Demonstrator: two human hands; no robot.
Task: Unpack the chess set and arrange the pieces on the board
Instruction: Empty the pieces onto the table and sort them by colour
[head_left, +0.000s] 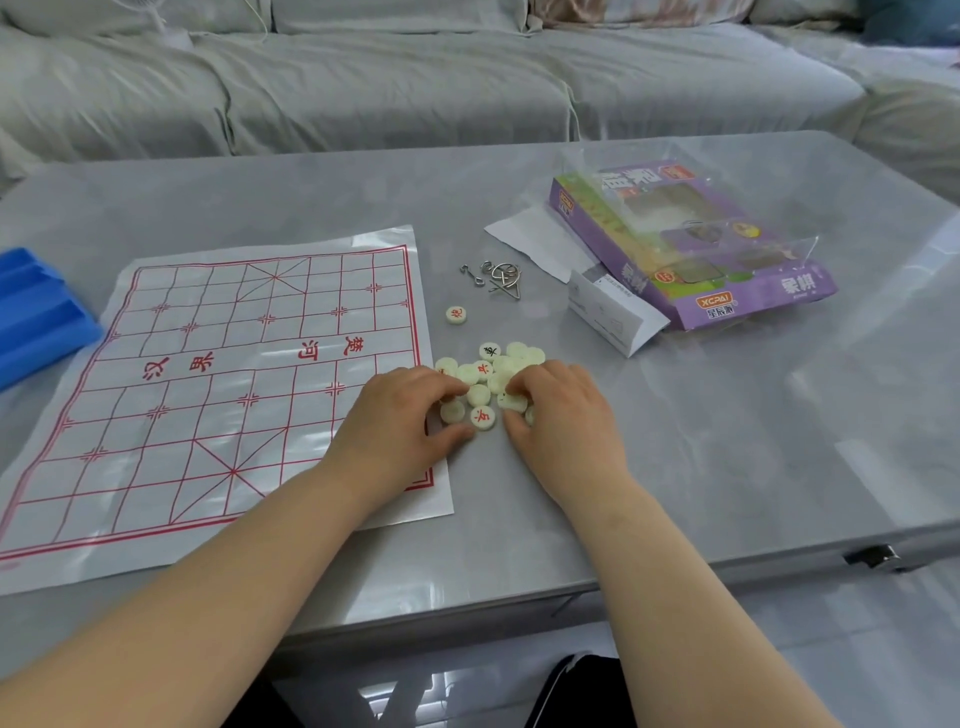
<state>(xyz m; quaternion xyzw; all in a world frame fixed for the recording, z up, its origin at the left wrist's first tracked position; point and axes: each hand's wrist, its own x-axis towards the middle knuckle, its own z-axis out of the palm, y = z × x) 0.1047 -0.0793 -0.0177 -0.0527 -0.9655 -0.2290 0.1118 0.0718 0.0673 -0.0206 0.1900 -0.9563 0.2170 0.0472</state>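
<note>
Where pieces are lying: one pile (479, 395) on the tabletop (727, 441), right of one board (234, 364); one stray piece (455, 315) beyond.
Left hand (400, 415): fingers curling over pile, grip unclear.
Right hand (561, 415): likewise curling, grip unclear.

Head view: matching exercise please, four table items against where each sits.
Items: 1 board sheet; 2 purple box; 3 metal ring puzzle; 4 blue tray.
Places: A farthest left, cut by the frame edge; B between board sheet and purple box; C just left of the piece pile; D farthest right.
Pairs: 1-C; 2-D; 3-B; 4-A.
</note>
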